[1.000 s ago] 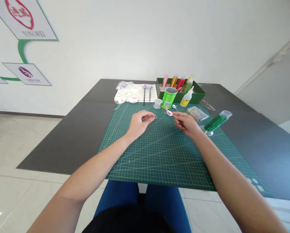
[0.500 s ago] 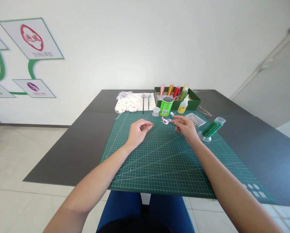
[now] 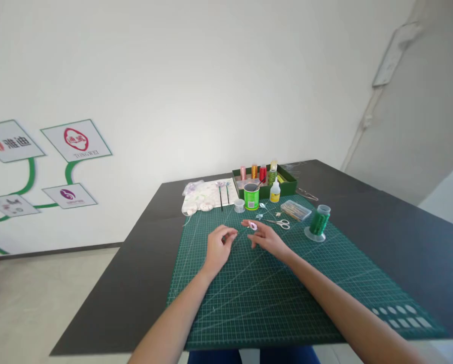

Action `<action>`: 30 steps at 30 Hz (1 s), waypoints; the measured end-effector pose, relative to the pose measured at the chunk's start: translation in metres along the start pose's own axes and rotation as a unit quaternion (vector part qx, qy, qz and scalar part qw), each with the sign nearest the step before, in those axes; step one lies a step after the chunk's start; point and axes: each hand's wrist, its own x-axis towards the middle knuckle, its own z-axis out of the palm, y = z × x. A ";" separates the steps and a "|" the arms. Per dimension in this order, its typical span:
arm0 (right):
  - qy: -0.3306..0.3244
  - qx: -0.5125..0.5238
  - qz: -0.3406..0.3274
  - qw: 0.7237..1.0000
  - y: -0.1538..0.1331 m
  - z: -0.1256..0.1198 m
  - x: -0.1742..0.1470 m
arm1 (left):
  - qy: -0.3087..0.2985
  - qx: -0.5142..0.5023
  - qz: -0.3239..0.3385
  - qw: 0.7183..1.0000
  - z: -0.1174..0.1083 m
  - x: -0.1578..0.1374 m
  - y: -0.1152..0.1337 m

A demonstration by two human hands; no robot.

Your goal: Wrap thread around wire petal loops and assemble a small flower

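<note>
My left hand (image 3: 219, 246) is closed in a pinch above the cutting mat (image 3: 256, 298). A thin green strand ran from it half a second ago; it is too fine to follow now. A small pink-and-white looped piece (image 3: 252, 226) hangs at the index finger of my right hand (image 3: 267, 238). The fingers of that hand are stretched out and apart, and no firm grip on the piece shows. Beyond the right hand lie small scissors (image 3: 284, 223) and pale leaf-shaped pieces (image 3: 259, 216).
A green can (image 3: 251, 198), a glue bottle (image 3: 275, 192) and a small clear tub (image 3: 239, 205) stand at the back. Behind them is a green box (image 3: 290, 188) with thread spools. A green spool (image 3: 319, 221) and a clear case (image 3: 296, 210) are at right.
The view has tilted up and shifted. My right hand has drawn back from the scissors area towards my left hand, bringing the pink piece against its index finger. The left pinch persists.
</note>
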 end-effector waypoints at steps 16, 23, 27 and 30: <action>-0.128 0.025 0.094 0.987 -0.005 0.018 -0.009 | -0.004 -0.020 -0.030 0.999 0.001 -0.001 -0.005; -0.107 -0.028 0.051 0.993 -0.009 0.016 -0.010 | -0.002 -0.030 -0.059 0.998 -0.005 0.001 -0.004; -0.103 -0.069 0.042 0.991 -0.015 0.016 -0.013 | -0.007 -0.025 -0.056 0.998 -0.004 0.000 -0.002; -0.103 -0.090 0.033 0.990 -0.019 0.017 -0.016 | -0.010 -0.018 -0.050 0.999 -0.005 0.000 -0.001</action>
